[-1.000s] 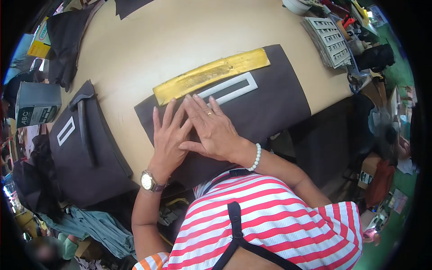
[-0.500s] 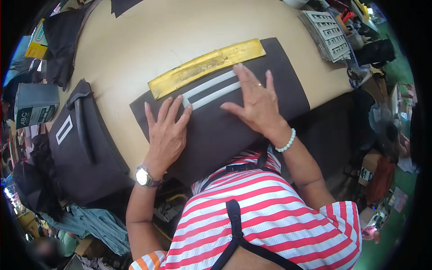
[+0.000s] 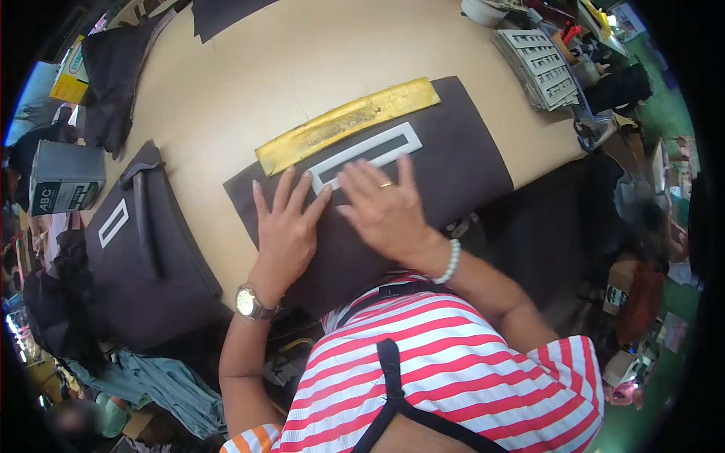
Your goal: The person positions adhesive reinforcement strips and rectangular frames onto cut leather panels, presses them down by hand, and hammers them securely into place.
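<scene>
A white rectangular frame-shaped strip (image 3: 413,136) lies on a dark brown sheet of material (image 3: 477,151) at the table's front edge. Above it rests a slightly curved yellow strip (image 3: 355,121) with a worn, smudged surface. My left hand (image 3: 289,234) is flat on the sheet, fingers spread, its fingertips at the white frame's left end. With fingers stretched out, my right hand (image 3: 385,211) touches the frame's lower side near the left half and covers part of it. Neither hand grips anything.
To the left lies another dark piece (image 3: 151,279) with a small white frame (image 3: 114,223) and a hammer (image 3: 143,219) on it. A metal can (image 3: 68,177) stands at the left edge. Stacked cut-out cards (image 3: 540,68) and scissors (image 3: 587,137) are at the right.
My right hand has slid left and down along the white frame, uncovering its right end. My left hand stays at the left end. The whole view has shifted slightly.
</scene>
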Demonstrator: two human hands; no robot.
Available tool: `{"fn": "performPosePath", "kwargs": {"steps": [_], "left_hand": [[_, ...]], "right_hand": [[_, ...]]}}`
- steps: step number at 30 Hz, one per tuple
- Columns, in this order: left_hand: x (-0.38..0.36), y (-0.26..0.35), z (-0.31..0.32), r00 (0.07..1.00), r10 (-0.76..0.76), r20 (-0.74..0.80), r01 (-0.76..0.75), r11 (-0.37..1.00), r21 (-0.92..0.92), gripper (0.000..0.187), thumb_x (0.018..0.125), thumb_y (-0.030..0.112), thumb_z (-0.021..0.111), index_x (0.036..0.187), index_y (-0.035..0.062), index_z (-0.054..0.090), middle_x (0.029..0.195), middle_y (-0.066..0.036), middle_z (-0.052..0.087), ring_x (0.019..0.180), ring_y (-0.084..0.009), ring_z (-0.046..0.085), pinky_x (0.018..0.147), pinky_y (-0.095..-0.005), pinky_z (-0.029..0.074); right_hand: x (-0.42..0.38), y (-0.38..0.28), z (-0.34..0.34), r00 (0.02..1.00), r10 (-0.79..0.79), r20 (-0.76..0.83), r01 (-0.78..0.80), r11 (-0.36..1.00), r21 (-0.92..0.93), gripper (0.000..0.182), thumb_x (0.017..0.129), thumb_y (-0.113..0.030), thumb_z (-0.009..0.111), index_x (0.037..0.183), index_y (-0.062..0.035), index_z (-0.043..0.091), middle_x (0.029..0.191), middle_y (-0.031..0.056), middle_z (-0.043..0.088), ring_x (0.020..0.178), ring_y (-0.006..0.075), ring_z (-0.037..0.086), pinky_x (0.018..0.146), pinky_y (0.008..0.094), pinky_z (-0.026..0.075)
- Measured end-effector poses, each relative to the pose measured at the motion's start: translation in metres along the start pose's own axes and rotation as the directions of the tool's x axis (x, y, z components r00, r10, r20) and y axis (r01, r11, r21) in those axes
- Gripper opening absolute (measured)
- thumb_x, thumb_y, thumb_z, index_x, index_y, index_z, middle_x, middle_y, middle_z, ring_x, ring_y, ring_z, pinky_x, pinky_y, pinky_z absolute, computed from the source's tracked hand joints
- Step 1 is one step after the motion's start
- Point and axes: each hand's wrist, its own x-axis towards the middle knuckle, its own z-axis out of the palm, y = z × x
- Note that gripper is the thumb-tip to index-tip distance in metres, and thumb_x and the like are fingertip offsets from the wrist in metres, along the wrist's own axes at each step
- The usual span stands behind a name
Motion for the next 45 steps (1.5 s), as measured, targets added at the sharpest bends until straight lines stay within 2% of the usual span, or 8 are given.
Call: {"fn": "performPosePath", "kwargs": {"steps": [14, 21, 25, 28, 33, 37, 42, 45], "left_hand": [[-0.011, 0.026, 0.0, 0.999, -0.038, -0.031, 0.045, 0.957, 0.285, 0.034, 0.08, 0.004, 0.052, 0.112, -0.0033, 0.061, 0.109, -0.013, 0.054, 0.134, -0.0337, 0.035, 0.107, -0.0628, 0.018], [-0.021, 0.03, 0.017, 0.924, -0.316, -0.216, 0.303, 0.949, -0.089, 0.031, 0.079, 0.001, 0.057, 0.109, 0.0025, 0.064, 0.119, -0.012, 0.057, 0.125, -0.0343, 0.045, 0.106, -0.0562, 0.027], [-0.017, 0.04, 0.019, 0.842, -0.444, -0.306, 0.407, 0.895, -0.18, 0.035, 0.082, 0.006, 0.059, 0.117, 0.0021, 0.059, 0.123, -0.016, 0.055, 0.123, -0.0368, 0.045, 0.104, -0.0507, 0.032], [-0.023, 0.039, 0.011, 0.728, -0.573, -0.377, 0.55, 0.816, -0.179, 0.044, 0.085, 0.013, 0.062, 0.125, -0.0011, 0.052, 0.126, -0.021, 0.052, 0.124, -0.0393, 0.043, 0.103, -0.048, 0.032], [-0.054, 0.017, 0.024, 0.624, -0.68, -0.385, 0.705, 0.702, -0.096, 0.052, 0.088, 0.023, 0.062, 0.128, -0.0069, 0.047, 0.131, -0.026, 0.047, 0.124, -0.0428, 0.041, 0.104, -0.0494, 0.029], [-0.057, 0.019, 0.022, 0.683, -0.589, -0.432, 0.519, 0.808, -0.28, 0.021, 0.086, 0.008, 0.06, 0.106, 0.0018, 0.061, 0.113, -0.018, 0.06, 0.11, -0.0363, 0.054, 0.098, -0.0481, 0.036], [-0.101, 0.016, -0.028, 0.191, -0.976, -0.107, 0.206, 0.146, -0.968, 0.012, 0.093, 0.007, 0.055, 0.101, 0.0015, 0.061, 0.086, 0.003, 0.056, 0.083, -0.0067, 0.05, 0.081, -0.0226, 0.04], [-0.154, 0.003, -0.086, -0.096, -0.935, -0.342, 0.18, 0.322, -0.93, 0.03, 0.09, 0.009, 0.058, 0.119, 0.002, 0.055, 0.118, -0.007, 0.054, 0.11, -0.0158, 0.05, 0.098, -0.0305, 0.037]], "right_hand": [[-0.008, 0.087, -0.042, 0.995, 0.088, -0.043, -0.096, 0.962, -0.256, 0.029, 0.088, -0.029, 0.059, 0.103, -0.0059, 0.065, 0.111, 0.0067, 0.06, 0.112, 0.0277, 0.052, 0.099, 0.0662, 0.027], [0.065, 0.113, -0.018, 0.994, -0.111, 0.0, 0.108, 0.97, 0.216, 0.023, 0.086, -0.031, 0.062, 0.099, -0.0129, 0.068, 0.118, 0.0081, 0.06, 0.116, 0.025, 0.052, 0.096, 0.0586, 0.032], [0.127, 0.149, 0.007, 0.999, 0.031, 0.032, -0.033, 0.998, 0.053, 0.028, 0.084, -0.033, 0.063, 0.108, -0.0189, 0.067, 0.126, 0.0116, 0.056, 0.121, 0.027, 0.049, 0.098, 0.0546, 0.033], [0.113, 0.163, -0.006, 0.999, 0.002, -0.04, -0.013, 0.962, -0.271, 0.036, 0.084, -0.034, 0.063, 0.112, -0.0124, 0.065, 0.126, 0.0163, 0.056, 0.121, 0.0319, 0.049, 0.099, 0.0511, 0.035], [0.009, 0.16, -0.046, 0.86, 0.48, -0.173, -0.499, 0.862, -0.091, 0.045, 0.086, -0.031, 0.064, 0.111, 0.0068, 0.06, 0.117, 0.0276, 0.057, 0.11, 0.0398, 0.054, 0.095, 0.0441, 0.042], [-0.04, 0.159, -0.032, 0.896, 0.36, -0.26, -0.332, 0.932, 0.144, 0.02, 0.088, -0.011, 0.062, 0.092, 0.0075, 0.057, 0.106, 0.0222, 0.061, 0.098, 0.0336, 0.059, 0.087, 0.0396, 0.045], [0.039, 0.082, -0.067, 0.893, 0.449, 0.021, -0.293, 0.546, 0.785, 0.008, 0.092, -0.007, 0.057, 0.093, -0.0005, 0.052, 0.081, 0.003, 0.056, 0.073, 0.0082, 0.05, 0.066, 0.0236, 0.042], [0.097, 0.016, -0.076, 0.943, 0.269, 0.194, -0.279, 0.329, 0.902, 0.012, 0.09, -0.003, 0.057, 0.099, -0.0037, 0.05, 0.082, 0.0037, 0.056, 0.072, 0.005, 0.048, 0.063, 0.02, 0.04]]}}
